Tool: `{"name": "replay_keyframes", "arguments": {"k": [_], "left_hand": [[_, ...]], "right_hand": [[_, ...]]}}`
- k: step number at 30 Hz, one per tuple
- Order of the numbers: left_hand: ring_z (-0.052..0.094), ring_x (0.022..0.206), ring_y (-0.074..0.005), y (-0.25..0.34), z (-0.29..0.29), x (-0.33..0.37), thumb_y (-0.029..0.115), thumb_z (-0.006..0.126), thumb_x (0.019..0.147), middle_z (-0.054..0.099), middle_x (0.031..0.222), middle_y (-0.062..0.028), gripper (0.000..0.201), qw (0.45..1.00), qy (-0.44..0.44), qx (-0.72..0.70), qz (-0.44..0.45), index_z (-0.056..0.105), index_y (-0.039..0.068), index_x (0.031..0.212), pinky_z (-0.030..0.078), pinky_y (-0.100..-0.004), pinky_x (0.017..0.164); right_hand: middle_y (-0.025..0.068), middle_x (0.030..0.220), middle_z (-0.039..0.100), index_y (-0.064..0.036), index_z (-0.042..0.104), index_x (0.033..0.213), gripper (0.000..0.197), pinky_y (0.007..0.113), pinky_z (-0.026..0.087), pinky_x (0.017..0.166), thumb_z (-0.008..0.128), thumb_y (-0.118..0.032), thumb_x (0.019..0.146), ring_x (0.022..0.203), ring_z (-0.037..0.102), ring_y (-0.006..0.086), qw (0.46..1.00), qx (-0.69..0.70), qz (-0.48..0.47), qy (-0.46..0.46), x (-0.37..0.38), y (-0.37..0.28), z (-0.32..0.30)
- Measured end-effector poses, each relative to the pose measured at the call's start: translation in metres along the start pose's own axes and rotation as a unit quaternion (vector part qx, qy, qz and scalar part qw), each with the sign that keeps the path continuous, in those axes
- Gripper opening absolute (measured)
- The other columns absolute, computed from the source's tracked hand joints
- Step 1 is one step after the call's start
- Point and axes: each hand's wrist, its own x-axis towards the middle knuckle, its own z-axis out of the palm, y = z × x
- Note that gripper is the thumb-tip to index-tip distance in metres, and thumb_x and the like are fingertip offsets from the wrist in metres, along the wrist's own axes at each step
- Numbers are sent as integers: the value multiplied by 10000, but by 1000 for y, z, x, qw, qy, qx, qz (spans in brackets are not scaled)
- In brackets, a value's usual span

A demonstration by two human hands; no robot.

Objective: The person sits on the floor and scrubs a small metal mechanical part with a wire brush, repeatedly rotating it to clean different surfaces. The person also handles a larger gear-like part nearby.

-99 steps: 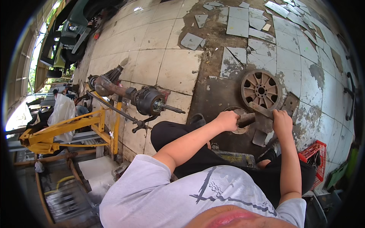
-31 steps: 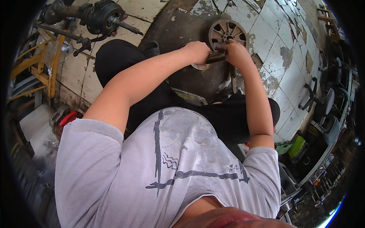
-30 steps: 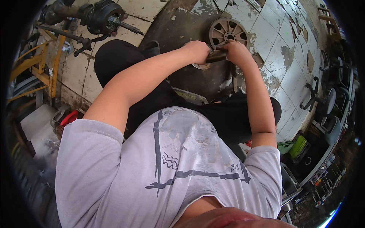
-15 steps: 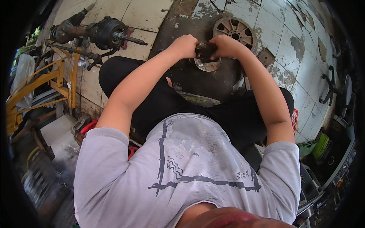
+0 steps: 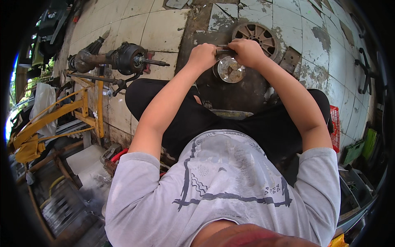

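My left hand and my right hand are close together in front of me, fingers curled. Between them they grip a dark, narrow-looking piece that appears edge-on; its kind I cannot make out. Just below it is a round, shiny metal piece like a shallow dish, with brownish stains or bits on its face. Whether my right hand's fingers touch its rim is hidden. Beyond my right hand stands a large toothed flywheel, brown and spoked.
A dark stained floor patch lies between my legs, with worn tiles around it. At left are a greasy axle assembly and a yellow metal frame. A metal plate and a red plastic basket are at right.
The dark piece has tilted from lying over the round metal piece to edge-on above it, so the shiny face now shows. The whole view has shifted slightly.
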Motion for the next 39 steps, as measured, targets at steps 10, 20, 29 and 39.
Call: {"name": "replay_keyframes", "arguments": {"k": [10,20,29,39], "left_hand": [[765,1025,-277,-24,104,-31,163,690,924,783,1141,-23,379,970,-55,131,198,758,216,1292,626,-447,809],[752,1201,-287,0,94,-21,511,814,909,775,1321,-57,507,873,-430,228,43,799,194,1305,635,-478,945],[747,1186,-339,10,101,-32,548,726,964,774,1291,-125,513,883,-419,192,87,804,134,1258,622,-489,964],[664,1336,-351,0,182,-24,599,553,1039,706,1442,-134,606,890,-430,129,74,741,137,1384,551,-521,1093]], "right_hand": [[43,1097,692,-115,702,1088,208,426,618,840,701,-123,880,1104,700,270,980,-67,-167,-83,-55,19,87],[59,1176,722,-114,754,1092,214,430,628,892,702,-92,885,1167,702,279,967,-68,-128,-211,-105,48,139],[60,1178,728,-100,748,1058,271,466,608,907,740,-63,789,1172,704,307,987,-54,14,-149,-68,35,81],[89,1133,737,-103,738,1145,356,494,599,883,804,-174,802,1090,713,363,992,-61,61,91,-38,1,-65]]}}
